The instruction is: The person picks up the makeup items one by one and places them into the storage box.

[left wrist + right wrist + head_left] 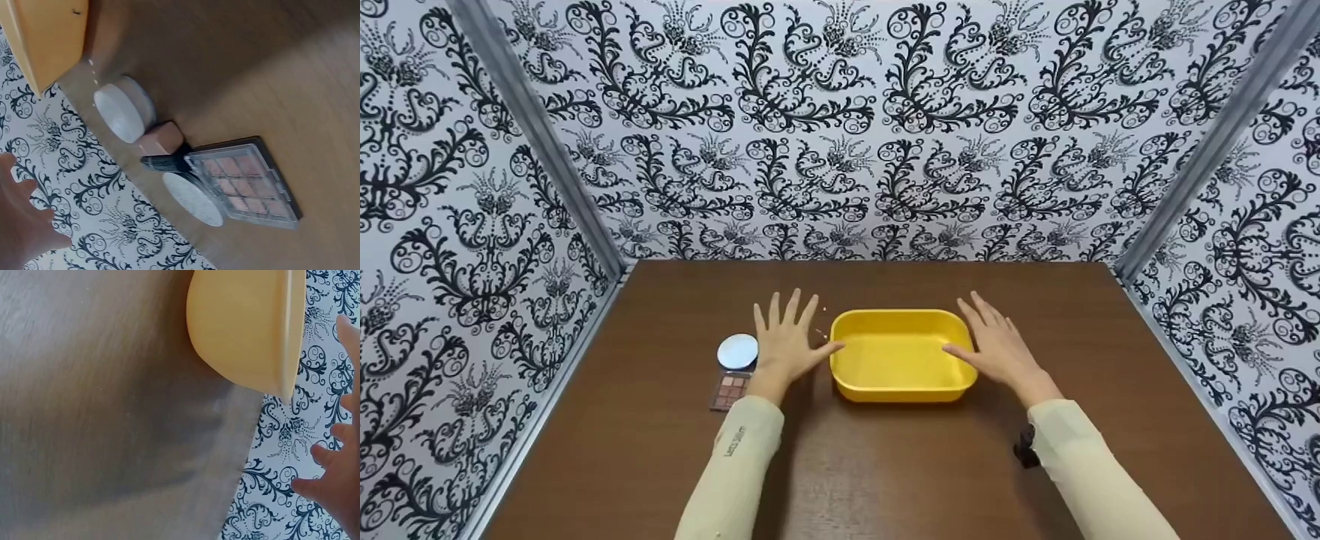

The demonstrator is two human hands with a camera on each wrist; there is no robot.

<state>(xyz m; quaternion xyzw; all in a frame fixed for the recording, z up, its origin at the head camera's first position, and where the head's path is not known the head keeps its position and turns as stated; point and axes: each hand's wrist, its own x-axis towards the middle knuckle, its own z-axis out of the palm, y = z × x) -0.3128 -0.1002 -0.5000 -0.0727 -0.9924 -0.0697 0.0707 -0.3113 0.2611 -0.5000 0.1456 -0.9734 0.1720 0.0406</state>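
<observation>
A yellow rectangular plastic basin (pixel 904 393) with rounded corners sits on the brown table between both hands. My left hand (pixel 786 349) is spread at its left side, fingers straight, thumb tip overlapping the rim. On the other side my right hand (pixel 997 346) is spread too, its thumb reaching over the right rim in the head view. Neither hand holds anything. Left of the left hand lie a white round disc (pixel 737 352) and an eyeshadow palette (pixel 730 391), partly hidden by the wrist. The left wrist view shows the palette's clear lid (pixel 247 183).
Near the palette are a black-bristled brush (pixel 166 163), a pinkish-brown block (pixel 163 139) and a white round container (pixel 125 109), all hidden behind the left hand in the head view. Patterned panels (pixel 840 150) wall the table (pixel 885 472) at the back and sides.
</observation>
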